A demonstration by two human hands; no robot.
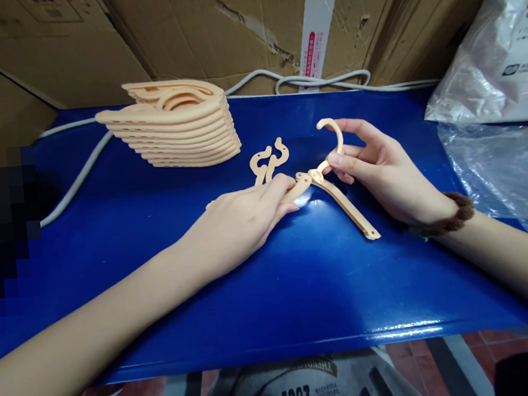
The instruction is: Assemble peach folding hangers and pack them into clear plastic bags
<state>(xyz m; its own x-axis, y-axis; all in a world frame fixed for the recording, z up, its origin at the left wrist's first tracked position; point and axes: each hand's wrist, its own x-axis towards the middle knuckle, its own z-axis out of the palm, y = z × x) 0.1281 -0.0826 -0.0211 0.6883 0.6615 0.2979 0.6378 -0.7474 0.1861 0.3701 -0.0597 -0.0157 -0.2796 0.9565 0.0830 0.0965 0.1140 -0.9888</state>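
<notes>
Between my hands is a cream plastic folding hanger (pixel 345 206) with a curved hook and jointed arms. My right hand (pixel 376 166) pinches the hook between thumb and fingers. With my left hand (pixel 242 215) I grip one arm of the hanger near its central joint, and most of that arm is hidden under the hand. The other arm slants down to the right over the table. Just beyond my left hand lie loose cream hook-shaped pieces (pixel 270 160), partly covered by it. At the back left, a stack of folded cream hangers (pixel 175 129) stands on the table.
The blue table (pixel 300 299) has its front edge close to my body. Cardboard boxes (pixel 213 36) line the back, with a white cable (pixel 328 81) running along them. Clear plastic bags (pixel 493 73) lie at the right.
</notes>
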